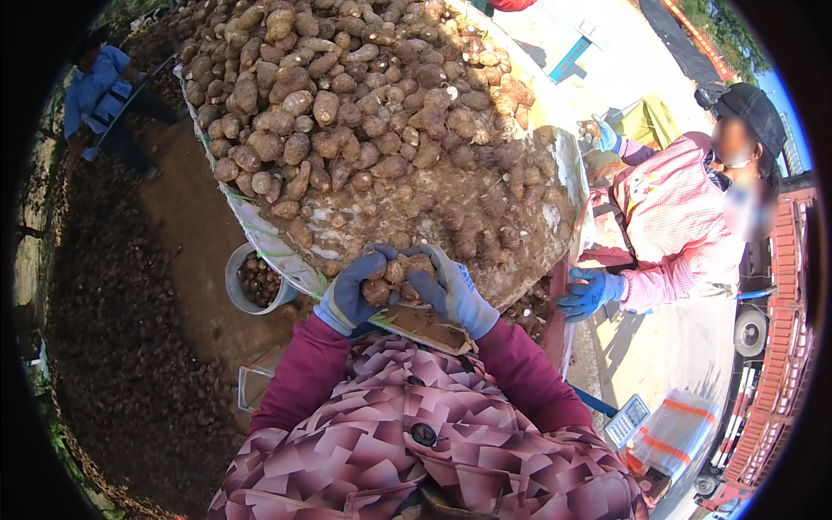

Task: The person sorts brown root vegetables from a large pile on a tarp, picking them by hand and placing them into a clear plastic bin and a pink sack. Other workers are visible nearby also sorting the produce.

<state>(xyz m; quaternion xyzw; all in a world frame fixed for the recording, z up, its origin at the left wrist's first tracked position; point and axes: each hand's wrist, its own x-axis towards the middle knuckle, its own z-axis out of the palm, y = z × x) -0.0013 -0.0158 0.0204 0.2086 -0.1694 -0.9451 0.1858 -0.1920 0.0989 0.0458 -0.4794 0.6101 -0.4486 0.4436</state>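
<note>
In blue-grey work gloves, my left hand [357,286] and my right hand [451,286] grip a clump of brown taro corms [392,276] between them, just above the near edge of a sorting table. Rounded lobes of the clump show between my fingers; its underside is hidden. Beyond it spreads soil-stained sheeting [364,227] with scattered corms [471,237] on it. Behind that rises a large heap of taro corms [312,97], some showing pale cut ends.
A white bucket [232,276] of small corms stands left of the table. At right, a co-worker [676,201] in blue gloves holds a corm [590,130]. Another person [101,91] is at upper left. A digital scale [627,419], a plastic-wrapped stack [676,429] and a red truck [780,312] are at right.
</note>
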